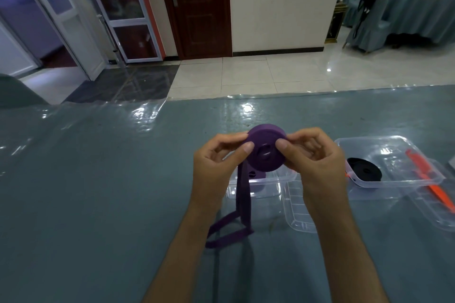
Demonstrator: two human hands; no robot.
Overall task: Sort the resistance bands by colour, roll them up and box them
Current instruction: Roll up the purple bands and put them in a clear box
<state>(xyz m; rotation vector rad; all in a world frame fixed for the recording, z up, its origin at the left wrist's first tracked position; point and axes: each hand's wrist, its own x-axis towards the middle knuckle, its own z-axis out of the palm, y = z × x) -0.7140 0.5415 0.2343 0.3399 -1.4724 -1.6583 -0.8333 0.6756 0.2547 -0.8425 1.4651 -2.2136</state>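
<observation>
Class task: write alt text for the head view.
Both hands, left and right, pinch a half-rolled purple band above a clear box, its tail hanging to the table. To the right, another box holds a black roll.

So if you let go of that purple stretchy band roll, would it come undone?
Probably. The purple rubber band roll is only pinched between the left hand and right hand, so the coil may spring loose. Its unrolled tail hangs limp onto the table, so it looks floppy. Being round, it might roll away.
</observation>
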